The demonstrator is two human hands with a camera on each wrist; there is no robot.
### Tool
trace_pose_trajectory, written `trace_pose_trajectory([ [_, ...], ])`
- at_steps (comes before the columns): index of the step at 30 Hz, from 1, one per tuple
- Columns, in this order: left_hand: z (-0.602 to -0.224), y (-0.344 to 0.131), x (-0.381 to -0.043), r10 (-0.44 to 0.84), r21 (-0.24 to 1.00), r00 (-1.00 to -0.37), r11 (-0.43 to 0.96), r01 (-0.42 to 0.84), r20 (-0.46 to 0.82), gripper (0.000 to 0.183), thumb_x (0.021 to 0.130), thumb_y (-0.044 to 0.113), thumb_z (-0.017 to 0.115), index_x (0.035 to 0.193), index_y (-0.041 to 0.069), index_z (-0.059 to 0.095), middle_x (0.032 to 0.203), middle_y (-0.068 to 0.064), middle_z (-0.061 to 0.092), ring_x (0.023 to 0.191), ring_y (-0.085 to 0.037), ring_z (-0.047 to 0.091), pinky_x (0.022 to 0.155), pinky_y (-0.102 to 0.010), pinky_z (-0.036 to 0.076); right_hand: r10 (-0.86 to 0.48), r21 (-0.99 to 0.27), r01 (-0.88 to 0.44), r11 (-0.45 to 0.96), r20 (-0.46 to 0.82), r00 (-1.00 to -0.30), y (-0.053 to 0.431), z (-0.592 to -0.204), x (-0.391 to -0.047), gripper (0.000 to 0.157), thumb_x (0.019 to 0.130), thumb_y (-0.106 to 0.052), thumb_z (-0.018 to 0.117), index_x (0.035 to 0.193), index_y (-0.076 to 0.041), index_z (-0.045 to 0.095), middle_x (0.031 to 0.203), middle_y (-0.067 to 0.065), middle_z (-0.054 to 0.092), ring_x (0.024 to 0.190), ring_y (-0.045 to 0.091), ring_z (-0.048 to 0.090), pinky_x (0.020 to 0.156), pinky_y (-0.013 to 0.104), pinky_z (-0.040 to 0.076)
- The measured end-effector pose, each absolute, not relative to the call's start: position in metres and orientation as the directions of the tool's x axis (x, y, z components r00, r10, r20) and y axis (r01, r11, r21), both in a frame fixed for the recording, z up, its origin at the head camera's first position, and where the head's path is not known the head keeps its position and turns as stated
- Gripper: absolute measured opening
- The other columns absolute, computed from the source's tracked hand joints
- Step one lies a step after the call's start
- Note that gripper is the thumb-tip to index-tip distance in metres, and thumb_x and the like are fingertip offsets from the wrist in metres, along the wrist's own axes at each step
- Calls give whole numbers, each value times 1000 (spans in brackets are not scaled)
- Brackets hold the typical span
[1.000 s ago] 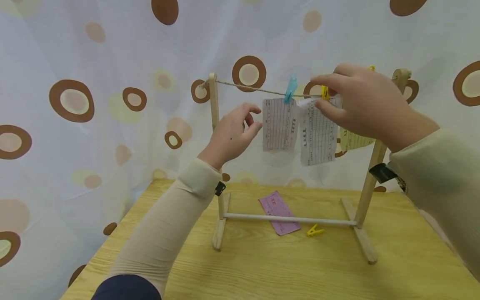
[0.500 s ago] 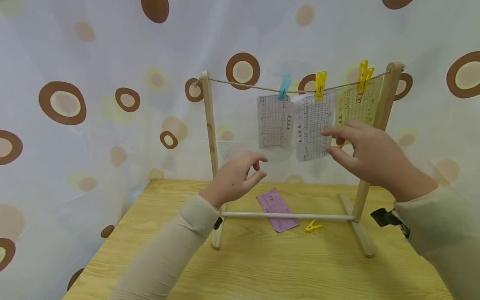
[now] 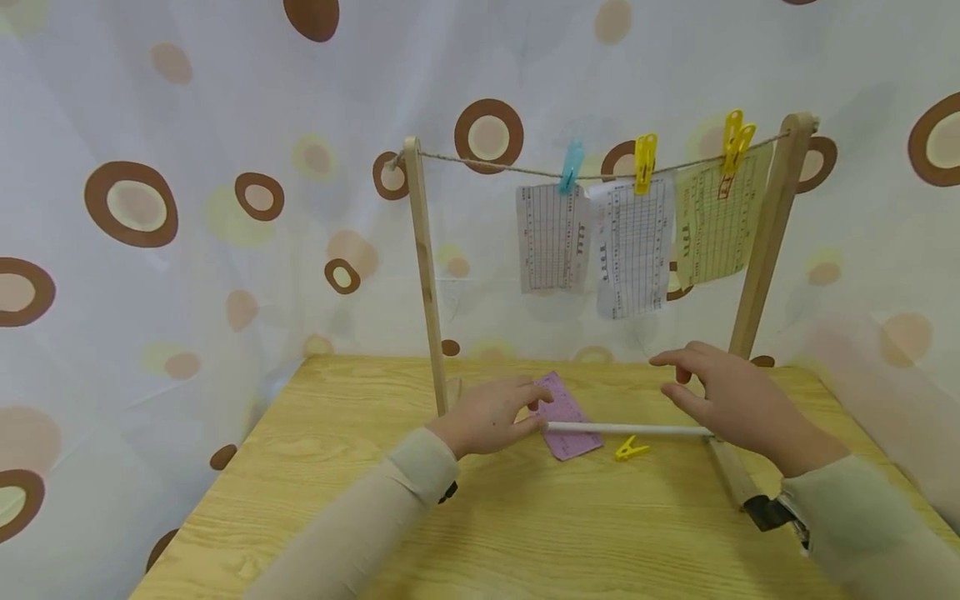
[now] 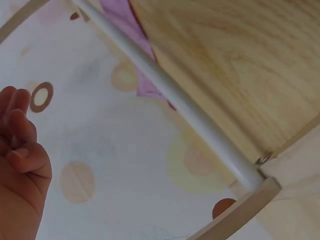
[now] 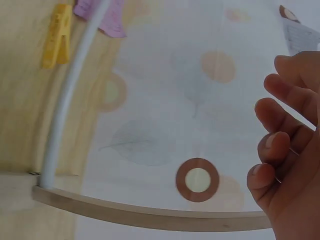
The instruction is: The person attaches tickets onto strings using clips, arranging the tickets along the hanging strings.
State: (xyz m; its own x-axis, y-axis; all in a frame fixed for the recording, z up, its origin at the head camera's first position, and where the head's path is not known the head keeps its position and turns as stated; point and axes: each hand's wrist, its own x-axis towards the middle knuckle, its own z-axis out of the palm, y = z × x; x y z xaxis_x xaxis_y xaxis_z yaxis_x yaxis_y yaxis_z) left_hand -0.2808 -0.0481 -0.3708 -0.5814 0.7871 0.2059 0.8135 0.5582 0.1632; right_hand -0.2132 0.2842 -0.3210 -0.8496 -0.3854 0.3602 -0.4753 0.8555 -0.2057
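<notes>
My left hand (image 3: 491,417) hangs over the rack's left side, fingers loosely bent and holding nothing. Just beyond its fingertips a purple printed slip (image 3: 564,403) lies on the table, partly hidden by that hand and a white bar. A yellow clothespin (image 3: 632,450) lies near the slip. My right hand (image 3: 738,404), also holding nothing, is in the air by the rack's right side. Above, a blue clothespin (image 3: 572,168) and a yellow clothespin (image 3: 645,165) hold two white printed slips (image 3: 634,250) on a string. Two yellow clothespins (image 3: 738,150) hold a yellow slip (image 3: 716,229).
The wooden rack has a left post (image 3: 426,267), a right post (image 3: 772,242) and a low white bar (image 3: 637,430). A sagging string (image 3: 491,167) joins the posts. The wooden table (image 3: 540,533) ends at a patterned curtain (image 3: 300,92) behind.
My right hand has come down from the yellow clothespin on the middle slip. The left hand has also dropped, towards the purple slip. The hanging slips stay on the string.
</notes>
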Motion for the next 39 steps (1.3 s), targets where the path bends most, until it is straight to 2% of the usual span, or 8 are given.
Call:
trace_pose_trajectory([
  [5,-396,-46,-285,784,194,-620,604,773,31,41,102,37,62,139,20,59,108,9,63,87,-4,59,75,-25,50,-405,-286,-464,838,243,-881,291,-365,-220,35,98,-21,69,131,-12,65,88,-7,52,66,11,48,58,28,39],
  [11,-417,-40,-292,785,252,-608,616,746,-118,46,103,32,60,148,24,54,86,11,56,70,-5,49,67,-25,43,-406,-395,-405,824,87,-910,297,-408,-227,33,97,-14,68,129,-11,67,82,-7,52,61,9,42,55,28,39],
  [16,-430,-32,-296,781,260,-593,624,737,-195,54,101,39,61,153,30,47,98,11,62,81,-5,53,81,-26,46,-404,-434,-376,819,28,-914,297,-428,-232,36,98,-14,64,133,-13,66,76,-7,52,62,7,42,57,28,39],
  [18,-433,-29,-296,774,228,-595,633,740,-217,57,100,42,61,154,32,44,118,11,65,96,-4,55,94,-28,45,-398,-461,-351,815,-6,-917,295,-433,-233,38,98,-15,62,136,-15,65,75,-7,51,60,7,42,56,27,38],
  [21,-436,-27,-295,776,189,-588,628,755,-227,57,101,42,60,154,33,44,138,12,58,113,-2,53,104,-28,41,-405,-462,-348,816,-27,-914,292,-439,-235,40,98,-14,61,138,-16,64,74,-7,50,59,7,41,55,26,37],
  [27,-433,-30,-294,846,285,-510,533,797,-155,27,100,32,64,126,27,69,99,16,63,85,-1,54,79,-21,46,-419,-425,-380,822,1,-908,290,-441,-237,33,96,-12,63,129,-16,67,78,-8,51,64,6,45,59,28,40],
  [30,-431,-31,-294,858,287,-502,512,810,-114,18,101,28,64,117,26,73,99,18,62,83,0,53,77,-20,46,-409,-429,-374,822,10,-912,290,-439,-238,31,96,-13,64,127,-15,67,79,-8,52,65,7,46,59,28,41],
  [39,-432,-25,-299,792,146,-598,610,779,-122,52,96,38,71,145,29,57,95,13,59,83,-5,54,77,-24,45,-407,-385,-365,848,-31,-913,284,-437,-243,41,94,-11,67,135,-15,64,79,-6,53,69,11,48,62,33,42],
])
